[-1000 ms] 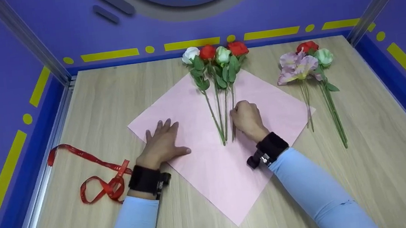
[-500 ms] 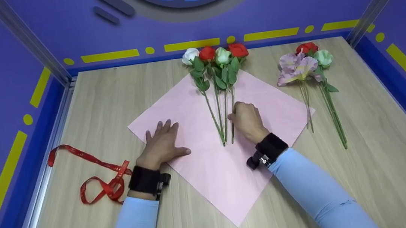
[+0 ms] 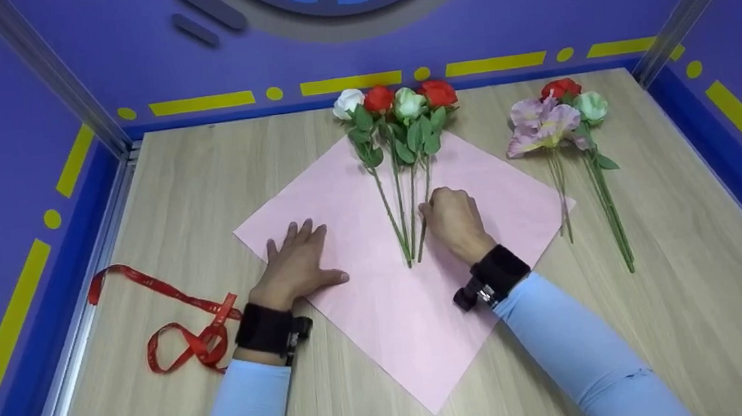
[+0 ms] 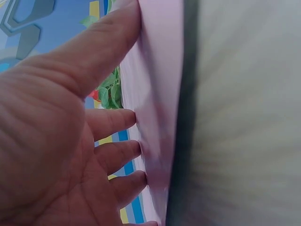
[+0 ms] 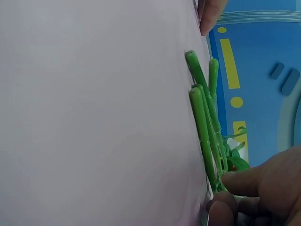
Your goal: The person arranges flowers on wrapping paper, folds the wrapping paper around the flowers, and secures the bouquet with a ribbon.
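Open passage runs over the pink paper between the left hand and the flower stems. The right hand blocks those stems' right side; lilac flowers obstruct beyond, red ribbon beside the left wrist.

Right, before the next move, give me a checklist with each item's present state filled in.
1. Left hand on the pink paper: ok, it lies spread across the near-left edge.
2. Right hand holding a flower: ok, it pinches the rightmost stem of the four on the paper.
3. Paper's right corner free of other flowers: not ok, the purple flowers cross it with their stems.
4. Red ribbon apart from the paper: ok, its visible part lies to the left on the table.
5. Paper flat by the left hand: cannot tell, the dark strip along its edge may be shadow or gap.
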`<state>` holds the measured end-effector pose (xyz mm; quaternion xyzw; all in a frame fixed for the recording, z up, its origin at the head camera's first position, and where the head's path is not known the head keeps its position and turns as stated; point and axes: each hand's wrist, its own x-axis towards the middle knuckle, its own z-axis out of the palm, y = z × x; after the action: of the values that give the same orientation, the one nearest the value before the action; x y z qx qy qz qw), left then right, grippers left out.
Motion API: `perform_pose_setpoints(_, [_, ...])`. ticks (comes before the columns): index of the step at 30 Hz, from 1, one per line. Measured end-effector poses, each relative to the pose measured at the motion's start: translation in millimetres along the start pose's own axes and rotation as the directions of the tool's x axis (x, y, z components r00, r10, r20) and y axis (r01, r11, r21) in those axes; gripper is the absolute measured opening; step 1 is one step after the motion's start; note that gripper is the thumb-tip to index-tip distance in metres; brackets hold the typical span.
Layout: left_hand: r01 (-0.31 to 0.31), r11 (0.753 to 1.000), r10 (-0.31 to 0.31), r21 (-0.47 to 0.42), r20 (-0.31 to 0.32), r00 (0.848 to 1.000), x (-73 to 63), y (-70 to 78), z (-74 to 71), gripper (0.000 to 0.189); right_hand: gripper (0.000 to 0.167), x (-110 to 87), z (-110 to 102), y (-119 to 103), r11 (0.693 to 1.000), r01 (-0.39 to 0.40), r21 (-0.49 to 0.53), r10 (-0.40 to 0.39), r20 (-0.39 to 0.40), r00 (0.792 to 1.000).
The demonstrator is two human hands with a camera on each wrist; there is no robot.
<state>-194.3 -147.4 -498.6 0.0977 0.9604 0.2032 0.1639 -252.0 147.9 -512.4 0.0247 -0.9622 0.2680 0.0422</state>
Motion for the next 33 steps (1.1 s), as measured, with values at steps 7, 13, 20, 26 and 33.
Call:
perform_pose_setpoints(7, [-0.004, 1.000, 0.004, -0.001, -0.004, 1.000, 0.0, -0.5, -0.5, 0.105, 0.025, -5.6, -9, 6, 0.998, 0.053, -0.034, -0.055, -0.050, 0.997])
perform_pose_setpoints(13, [-0.002, 1.000, 0.002, -0.016, 0.000, 1.000, 0.8, -1.2, 0.4, 0.105, 0.019, -15.5, -21, 21, 0.989, 0.111, -0.099, -0.122, -0.115, 0.986])
perform_pose_setpoints(20, [-0.002, 1.000, 0.001, -0.018, -0.003, 1.000, 1.0, -1.2, 0.8, 0.105, 0.018, -24.6, -40, 46, 0.989, 0.083, -0.125, -0.104, -0.175, 0.979])
perform_pose_setpoints(26, [-0.001, 1.000, 0.001, -0.015, 0.002, 1.000, 2.1, -1.1, 1.4, 0.105, 0.019, -31.2, -59, 73, 0.984, 0.062, -0.166, -0.098, -0.222, 0.970])
perform_pose_setpoints(33, [0.007, 1.000, -0.007, -0.012, 0.002, 1.000, 2.4, -1.9, 1.7, 0.106, 0.019, -38.3, -80, 103, 0.986, 0.030, -0.167, -0.076, -0.279, 0.957])
